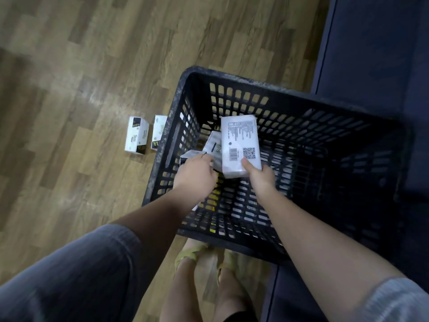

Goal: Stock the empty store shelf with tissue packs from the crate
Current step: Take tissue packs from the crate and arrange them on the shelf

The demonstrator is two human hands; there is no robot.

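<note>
Seen from above, a wood-plank floor [81,66] fills the left side. On it, just left of the crate, stand two white tissue boxes [137,135] with black and yellow print, side by side; the right one is partly hidden behind the crate wall. A black plastic crate [176,117] with slotted walls sits in the middle, its rim scuffed and dusty. Both bare arms reach down into it. The left hand [197,174] curls its fingers over a white pack [189,156] with a dark edge near the crate's left wall, so most of that pack is covered. Beside it, between the two hands, another pack [214,145] leans tilted, with faint green print, partly hidden by the pack to its right. The right hand [258,175] holds a soft white tissue pack [240,140] by its near end, thumb on top; its upper face shows lines of small black text, a barcode and a QR code, too blurred to read. Through the slotted floor, white and yellow patches show, but they cannot be made out. The crate's right half is dark. A dark blue surface [371,43] runs along the right edge. At the bottom, grey sleeves and feet in yellow sandals [192,254] are cut off by the frame.
</note>
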